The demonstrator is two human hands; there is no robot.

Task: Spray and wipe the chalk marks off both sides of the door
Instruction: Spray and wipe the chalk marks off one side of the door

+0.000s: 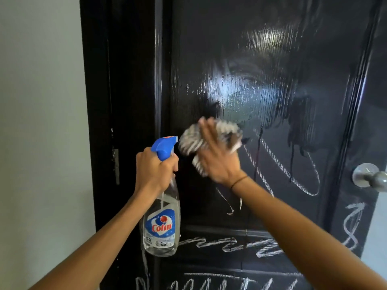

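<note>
I see the black door (261,59) filling most of the view, its upper panel wet and streaked, with drips running down. To its left stands a pale wall (41,122). Chalk marks (293,176) cover the lower door: a big loop right of my hands, scribbles along the rail beneath, an arrow near the right edge and more lines at the bottom. My left hand (154,172) grips the neck of the clear spray bottle (161,222), fingers curled round it under the blue trigger head, the bottle hanging upright just in front of the door's left stile. My right hand (217,160) presses a striped cloth (209,139) flat against the door at mid-height, fingers spread fairly straight over it; hand and cloth are blurred. A thin band sits on the right wrist. A metal door knob (374,178) shows at the right edge.
</note>
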